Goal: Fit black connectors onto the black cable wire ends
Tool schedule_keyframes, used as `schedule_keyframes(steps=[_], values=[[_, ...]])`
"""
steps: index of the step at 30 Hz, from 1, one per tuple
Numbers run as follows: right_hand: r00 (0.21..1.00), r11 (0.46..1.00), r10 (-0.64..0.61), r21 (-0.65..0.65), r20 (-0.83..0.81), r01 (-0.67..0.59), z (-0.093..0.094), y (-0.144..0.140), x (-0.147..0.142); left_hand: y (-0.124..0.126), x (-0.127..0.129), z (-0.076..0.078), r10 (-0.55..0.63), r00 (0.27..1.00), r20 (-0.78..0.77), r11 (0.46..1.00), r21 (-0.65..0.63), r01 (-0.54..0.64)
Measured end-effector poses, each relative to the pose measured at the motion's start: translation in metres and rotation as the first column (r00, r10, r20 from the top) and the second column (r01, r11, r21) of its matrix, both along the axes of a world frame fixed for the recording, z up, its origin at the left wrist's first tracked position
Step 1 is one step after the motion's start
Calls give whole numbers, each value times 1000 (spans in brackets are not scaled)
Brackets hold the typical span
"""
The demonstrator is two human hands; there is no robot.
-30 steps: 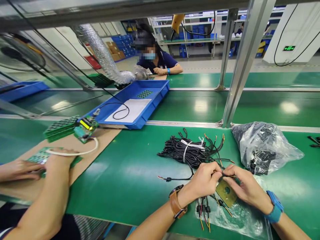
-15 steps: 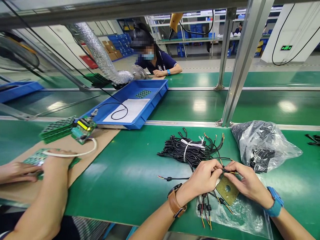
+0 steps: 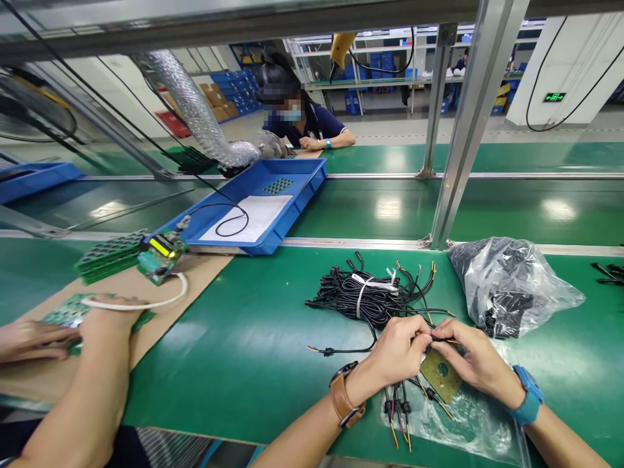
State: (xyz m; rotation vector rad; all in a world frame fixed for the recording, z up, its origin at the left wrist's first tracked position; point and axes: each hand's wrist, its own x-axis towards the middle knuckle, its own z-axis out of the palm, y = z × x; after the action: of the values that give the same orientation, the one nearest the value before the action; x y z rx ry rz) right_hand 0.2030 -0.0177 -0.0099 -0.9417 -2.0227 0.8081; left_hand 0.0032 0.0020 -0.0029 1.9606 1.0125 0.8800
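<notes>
A thin black wire (image 3: 441,339) is pinched between the fingertips of the left hand (image 3: 397,351) and right hand (image 3: 475,361) just above the brass plate (image 3: 441,376), which is braced on the clear bag (image 3: 458,422), near the wire bundle (image 3: 370,296).

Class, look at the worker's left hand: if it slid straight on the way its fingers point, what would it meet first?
The left hand points right, at the right hand; their fingertips already nearly meet over the thin black wire, so probably that wire, then those fingers.
</notes>
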Motion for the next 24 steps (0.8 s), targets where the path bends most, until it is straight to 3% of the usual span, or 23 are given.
schedule_keyframes(steps=[18, 21, 24], values=[[1000, 1000, -8, -1, 2, 8, 1, 1, -1, -1, -1, -3, -15, 1000, 9, 999, 36, 14], [999, 1000, -12, 21, 52, 11, 3, -1, 10, 3, 1, -4, -16, 1000, 3, 998, 54, 15], [985, 992, -33, 122, 170, 12, 10, 8, 19, 4, 7, -8, 17, 1000, -19, 997, 73, -15]])
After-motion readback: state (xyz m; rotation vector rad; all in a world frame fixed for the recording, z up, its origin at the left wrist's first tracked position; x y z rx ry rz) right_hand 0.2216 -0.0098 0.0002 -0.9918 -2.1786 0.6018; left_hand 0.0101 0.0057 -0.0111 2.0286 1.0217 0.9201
